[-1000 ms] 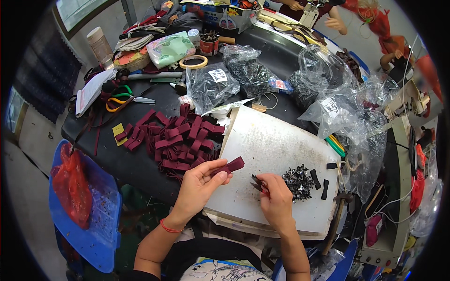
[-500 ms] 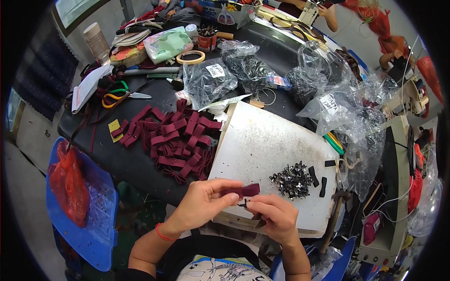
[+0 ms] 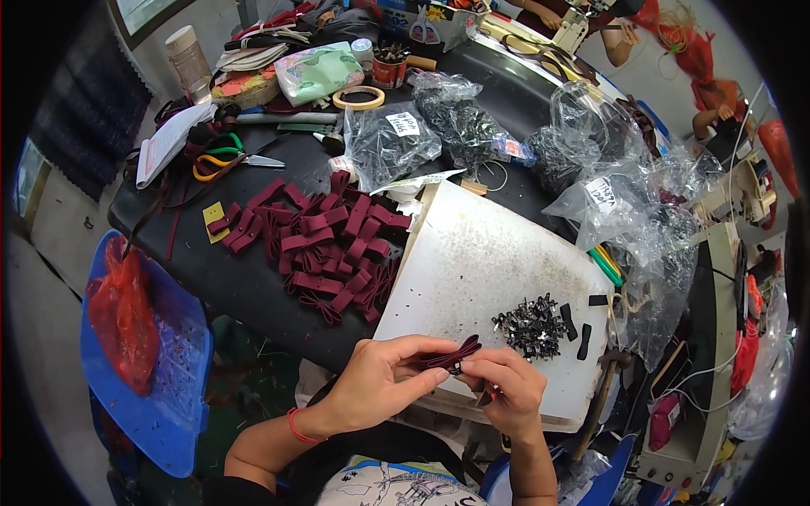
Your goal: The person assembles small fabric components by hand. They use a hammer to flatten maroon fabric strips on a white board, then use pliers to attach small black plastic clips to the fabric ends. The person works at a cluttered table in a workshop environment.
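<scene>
My left hand (image 3: pixel 371 384) pinches a maroon ribbon bow (image 3: pixel 462 351) between thumb and fingers, its looped edge turned upward. Touching the underside of the bow is a small dark metal clip (image 3: pixel 456 368), gripped by the fingertips of my right hand (image 3: pixel 512 390). A thin flat piece, too hidden to name, shows below my right fingers. Just beyond my hands, a heap of small dark metal clips (image 3: pixel 531 327) lies on the white board (image 3: pixel 472 244). Left of the board, many more maroon bows (image 3: pixel 325 244) are piled on the black tabletop.
Black bows (image 3: pixel 584 341) lie at the board's right edge, with a hammer (image 3: pixel 609 371) beside it. Clear plastic bags (image 3: pixel 388 143) and a tape roll (image 3: pixel 359 98) sit farther back. Scissors (image 3: pixel 240 160) are at left, above a blue scoop-shaped tray (image 3: pixel 190 413). Other people work at the back.
My left hand has tilted the bow so its folded edge shows. My right hand has brought the clip up against it. The whole view has shifted slightly.
</scene>
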Demonstrator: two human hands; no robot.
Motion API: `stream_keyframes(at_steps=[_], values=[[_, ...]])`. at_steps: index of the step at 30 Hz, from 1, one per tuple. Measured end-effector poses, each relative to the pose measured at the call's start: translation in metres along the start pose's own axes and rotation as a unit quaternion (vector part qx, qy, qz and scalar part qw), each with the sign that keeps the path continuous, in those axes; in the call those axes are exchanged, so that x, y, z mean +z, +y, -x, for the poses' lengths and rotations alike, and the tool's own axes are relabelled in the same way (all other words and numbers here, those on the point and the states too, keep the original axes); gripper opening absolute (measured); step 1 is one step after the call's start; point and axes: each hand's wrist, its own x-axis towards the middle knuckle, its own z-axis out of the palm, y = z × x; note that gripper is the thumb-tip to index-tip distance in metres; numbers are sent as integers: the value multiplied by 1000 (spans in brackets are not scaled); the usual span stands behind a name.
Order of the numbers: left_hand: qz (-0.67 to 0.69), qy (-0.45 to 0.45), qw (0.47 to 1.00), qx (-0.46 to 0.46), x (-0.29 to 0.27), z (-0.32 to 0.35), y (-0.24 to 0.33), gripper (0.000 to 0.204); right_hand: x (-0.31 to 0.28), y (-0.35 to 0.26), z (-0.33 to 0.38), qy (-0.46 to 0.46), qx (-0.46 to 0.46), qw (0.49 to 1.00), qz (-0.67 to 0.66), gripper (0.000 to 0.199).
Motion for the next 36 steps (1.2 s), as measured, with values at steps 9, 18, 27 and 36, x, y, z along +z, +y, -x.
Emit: stream_keyframes(at_steps=[9,18,27,36], values=[[-35,26,998,36,1,2,-13,28,1,0,-8,-57,17,998,15,29],[86,-18,996,35,0,2,-20,29,-4,1,-11,-70,425,819,-380,23],[127,-26,991,17,4,3,-24,27,8,-1,0,-64,365,817,-442,18],[240,0,968,-72,1,-5,-26,23,6,7,-3,10,411,762,-500,20]])
